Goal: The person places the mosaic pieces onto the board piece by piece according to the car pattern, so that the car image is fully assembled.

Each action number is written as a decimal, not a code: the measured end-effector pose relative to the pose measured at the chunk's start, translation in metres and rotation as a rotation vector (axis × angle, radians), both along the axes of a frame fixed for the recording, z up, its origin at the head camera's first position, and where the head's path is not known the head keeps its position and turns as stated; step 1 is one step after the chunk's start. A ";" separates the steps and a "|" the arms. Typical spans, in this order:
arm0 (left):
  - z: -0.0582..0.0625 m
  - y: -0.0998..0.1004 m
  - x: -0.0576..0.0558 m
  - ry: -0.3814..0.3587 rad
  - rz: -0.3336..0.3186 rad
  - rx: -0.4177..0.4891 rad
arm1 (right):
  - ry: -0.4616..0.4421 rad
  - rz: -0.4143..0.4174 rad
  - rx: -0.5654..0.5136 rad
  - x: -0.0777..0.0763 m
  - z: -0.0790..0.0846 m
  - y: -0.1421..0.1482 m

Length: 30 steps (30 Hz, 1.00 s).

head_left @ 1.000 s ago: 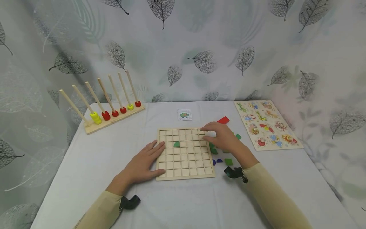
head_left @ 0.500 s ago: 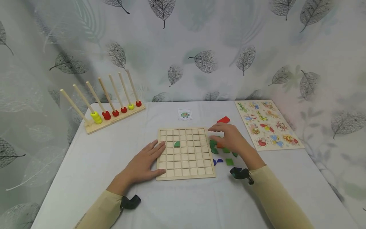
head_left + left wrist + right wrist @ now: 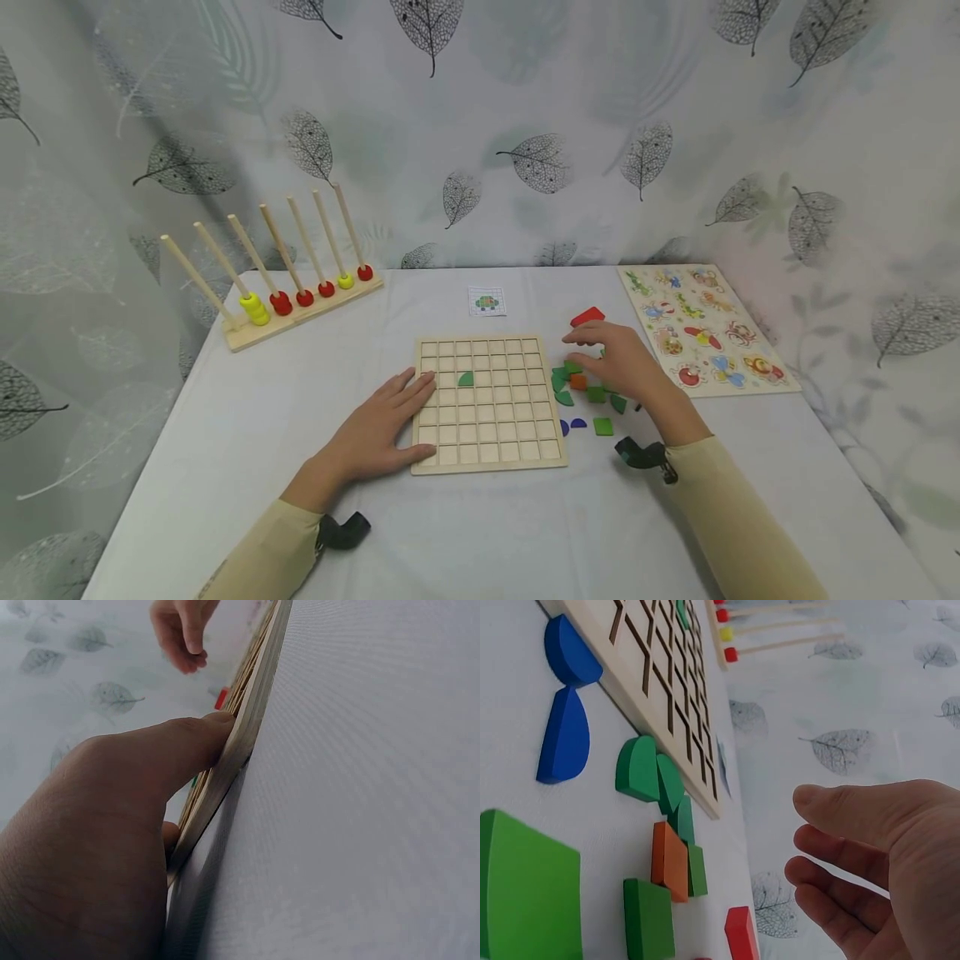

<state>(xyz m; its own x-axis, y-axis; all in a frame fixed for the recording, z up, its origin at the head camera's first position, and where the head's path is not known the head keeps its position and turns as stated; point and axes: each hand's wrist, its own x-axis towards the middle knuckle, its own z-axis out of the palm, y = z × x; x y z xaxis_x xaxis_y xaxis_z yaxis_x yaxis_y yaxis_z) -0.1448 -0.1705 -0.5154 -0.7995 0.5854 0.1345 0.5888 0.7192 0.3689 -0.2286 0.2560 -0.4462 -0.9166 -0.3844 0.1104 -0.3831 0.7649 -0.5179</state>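
Note:
My left hand [image 3: 375, 437] rests with straight fingers on the left edge of a wooden grid board [image 3: 498, 450]. In the left wrist view its thumb [image 3: 196, 742] touches the board's rim. One green quarter-circle piece [image 3: 466, 379] sits in a cell of the grid. My right hand [image 3: 622, 360] hovers right of the board over loose pieces, its fingers loosely bent with nothing seen between them. Near it lie an orange square [image 3: 578, 382], green squares [image 3: 603, 427] and several rounded green pieces [image 3: 637, 766]. Two blue half-round pieces [image 3: 571, 651] lie along the board's right side.
A red piece [image 3: 587, 317] lies behind the right hand. A small card with a turtle picture [image 3: 487, 302] lies beyond the board. A peg stand with red and yellow beads [image 3: 300, 315] is at back left, an animal puzzle board [image 3: 708, 329] at back right.
My right hand has moved right, from over the board's top right corner to above the loose pieces, uncovering several of them. The left hand has stayed on the board's edge.

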 end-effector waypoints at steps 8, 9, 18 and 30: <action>0.001 -0.001 0.000 0.002 -0.007 0.005 | 0.005 0.003 0.020 0.000 -0.004 0.009; 0.001 -0.001 0.000 0.000 -0.008 0.006 | 0.007 0.003 0.025 0.000 -0.004 0.010; 0.000 0.000 0.000 -0.009 -0.003 0.007 | -0.014 -0.016 0.074 0.001 -0.010 0.017; -0.001 0.000 -0.001 -0.033 0.009 -0.014 | -0.077 0.002 0.092 -0.005 -0.021 0.017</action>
